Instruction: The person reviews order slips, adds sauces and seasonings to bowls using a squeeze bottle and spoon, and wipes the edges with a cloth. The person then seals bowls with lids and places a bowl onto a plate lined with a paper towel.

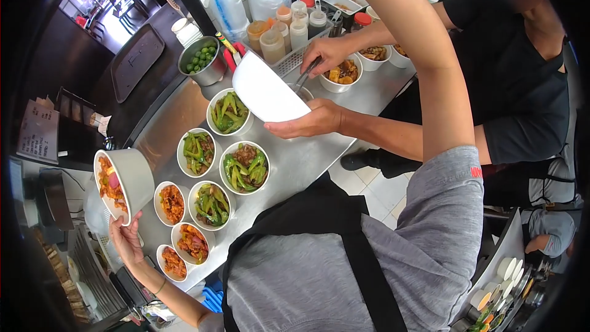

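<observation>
On sleeve (452,172), red lettering (475,172), left-held bowl (136,177)

Four green-pepper bowls (247,126), four orange-food bowls (139,178), one tray (138,63)

On the counter (284,158), seven bowls (247,126) are grouped toward the left end; at the back edge, a pot (213,75) of limes (200,60) is placed left of bottles (271,47).

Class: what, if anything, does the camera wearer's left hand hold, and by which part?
The left hand holds a white bowl of red-orange food by its rim.
</observation>
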A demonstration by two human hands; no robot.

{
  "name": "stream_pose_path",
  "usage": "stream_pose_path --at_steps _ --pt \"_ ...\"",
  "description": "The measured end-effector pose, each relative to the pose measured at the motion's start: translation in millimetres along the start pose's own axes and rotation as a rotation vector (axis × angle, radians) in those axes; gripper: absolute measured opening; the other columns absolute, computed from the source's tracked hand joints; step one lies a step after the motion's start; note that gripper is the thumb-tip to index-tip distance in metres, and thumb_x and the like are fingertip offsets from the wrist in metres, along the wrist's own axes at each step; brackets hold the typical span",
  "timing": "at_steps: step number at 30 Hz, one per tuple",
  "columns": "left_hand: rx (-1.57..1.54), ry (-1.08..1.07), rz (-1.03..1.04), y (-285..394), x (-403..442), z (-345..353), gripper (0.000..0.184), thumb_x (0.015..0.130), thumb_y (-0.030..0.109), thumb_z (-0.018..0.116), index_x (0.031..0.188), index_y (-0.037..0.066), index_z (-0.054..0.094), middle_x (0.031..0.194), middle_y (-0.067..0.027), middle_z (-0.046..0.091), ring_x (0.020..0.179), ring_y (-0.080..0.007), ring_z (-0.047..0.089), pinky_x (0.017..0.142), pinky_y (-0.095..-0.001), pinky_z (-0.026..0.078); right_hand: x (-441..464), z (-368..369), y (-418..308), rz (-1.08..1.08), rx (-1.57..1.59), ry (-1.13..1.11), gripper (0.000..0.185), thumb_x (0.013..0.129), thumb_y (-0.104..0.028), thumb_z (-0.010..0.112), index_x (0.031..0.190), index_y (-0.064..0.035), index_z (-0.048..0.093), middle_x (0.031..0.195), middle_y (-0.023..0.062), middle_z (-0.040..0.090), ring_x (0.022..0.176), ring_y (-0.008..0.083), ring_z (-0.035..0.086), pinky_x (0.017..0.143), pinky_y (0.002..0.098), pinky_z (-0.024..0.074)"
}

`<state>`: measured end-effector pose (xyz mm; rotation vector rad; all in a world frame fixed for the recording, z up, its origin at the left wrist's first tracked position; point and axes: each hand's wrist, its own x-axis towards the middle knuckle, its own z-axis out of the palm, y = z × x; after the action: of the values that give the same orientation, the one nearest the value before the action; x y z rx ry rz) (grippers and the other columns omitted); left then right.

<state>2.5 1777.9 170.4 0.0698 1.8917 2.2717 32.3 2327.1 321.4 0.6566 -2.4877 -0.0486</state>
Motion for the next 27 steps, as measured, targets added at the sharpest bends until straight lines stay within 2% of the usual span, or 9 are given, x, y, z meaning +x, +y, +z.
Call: stream_pose_path --at_steps 3,8,10,11,15,19,22,25,27 --pt "0.030 -0.054 0.010 5.7 -6.1 20.1 0.043 0.081 0.006 0.049 0.120 -0.008 0.039 0.106 -0.0199 0.056 0.077 -0.0302 0.065 0.058 -0.0229 0.058 -57.6 51.0 -57.3 -0.291 -0.226 -0.099 0.032 0.076 -0.012 0.052 0.106 -0.0023 0.051 0.106 0.0152 0.050 0.098 0.0311 0.049 0.088 0.0382 0.0360" --pt "0.033 -0.096 0.001 5.9 -11.4 36.4 0.043 0.081 0.007 0.050 0.119 -0.008 0.039 0.105 -0.0188 0.057 0.073 -0.0283 0.065 0.055 -0.0230 0.058 -160.7 130.5 -138.1 -0.922 -1.105 -0.015 0.048 0.078 -0.006 0.048 0.124 -0.0011 0.039 0.126 0.0143 0.040 0.115 0.0306 0.039 0.102 0.0382 0.0267" --pt "0.029 -0.113 0.006 5.2 -13.0 39.7 0.041 0.083 0.006 0.049 0.120 -0.008 0.038 0.106 -0.0200 0.056 0.074 -0.0295 0.065 0.055 -0.0223 0.058 -173.9 138.5 -151.6 -0.962 -1.291 0.039 0.054 0.078 -0.004 0.046 0.131 -0.0006 0.034 0.133 0.0139 0.035 0.122 0.0304 0.035 0.108 0.0382 0.0230" --pt "0.026 -0.121 0.007 4.3 -14.3 41.2 0.041 0.084 0.006 0.048 0.120 -0.008 0.038 0.107 -0.0206 0.056 0.074 -0.0301 0.065 0.055 -0.0220 0.058 -178.7 137.4 -155.9 -0.889 -1.414 0.052 0.058 0.077 0.006 0.039 0.132 0.0071 0.019 0.137 0.0134 0.026 0.124 0.0293 0.032 0.111 0.0379 0.0187" --pt "0.043 -0.104 0.019 3.8 -19.1 46.9 0.042 0.081 0.007 0.050 0.119 -0.008 0.040 0.105 -0.0171 0.057 0.075 -0.0232 0.065 0.056 -0.0239 0.058 -175.8 140.5 -167.3 -1.067 -1.669 0.151 0.069 0.071 0.016 0.040 0.134 0.0003 0.019 0.127 0.0135 0.032 0.122 0.0200 0.036 0.106 0.0283 0.0257" --pt "0.037 -0.081 0.025 2.2 -22.2 44.5 0.041 0.081 0.006 0.051 0.119 -0.008 0.041 0.106 -0.0163 0.057 0.077 -0.0202 0.065 0.057 -0.0246 0.059 -176.6 123.0 -161.9 -1.112 -1.435 0.217 0.070 0.073 0.012 0.036 0.137 -0.0099 0.017 0.131 0.0082 0.035 0.118 0.0160 0.041 0.101 0.0281 0.0310" --pt "0.032 -0.076 0.030 1.1 -24.6 44.4 0.041 0.081 0.006 0.051 0.118 -0.008 0.041 0.106 -0.0156 0.057 0.078 -0.0187 0.065 0.058 -0.0249 0.059 -206.5 137.7 -152.3 -1.172 -1.466 0.020 0.067 0.075 0.008 0.036 0.137 -0.0106 0.019 0.131 0.0104 0.036 0.120 0.0169 0.039 0.100 0.0281 0.0320" --pt "0.039 -0.085 0.026 2.0 -23.5 43.5 0.041 0.081 0.006 0.051 0.118 -0.007 0.041 0.106 -0.0149 0.057 0.078 -0.0178 0.064 0.058 -0.0248 0.059 -200.8 115.4 -113.6 -0.855 -1.101 -0.300 0.047 0.075 0.000 0.044 0.121 -0.0073 0.035 0.113 0.0115 0.046 0.101 0.0180 0.047 0.087 0.0292 0.0382" --pt "0.040 -0.090 0.025 0.8 -22.1 43.1 0.041 0.081 0.006 0.051 0.118 -0.007 0.041 0.106 -0.0147 0.057 0.078 -0.0174 0.064 0.058 -0.0246 0.058 -137.3 68.4 -1.5 0.269 0.139 -0.385 0.035 0.075 -0.005 0.049 0.110 -0.0050 0.045 0.100 0.0122 0.053 0.089 0.0188 0.053 0.078 0.0300 0.0423"
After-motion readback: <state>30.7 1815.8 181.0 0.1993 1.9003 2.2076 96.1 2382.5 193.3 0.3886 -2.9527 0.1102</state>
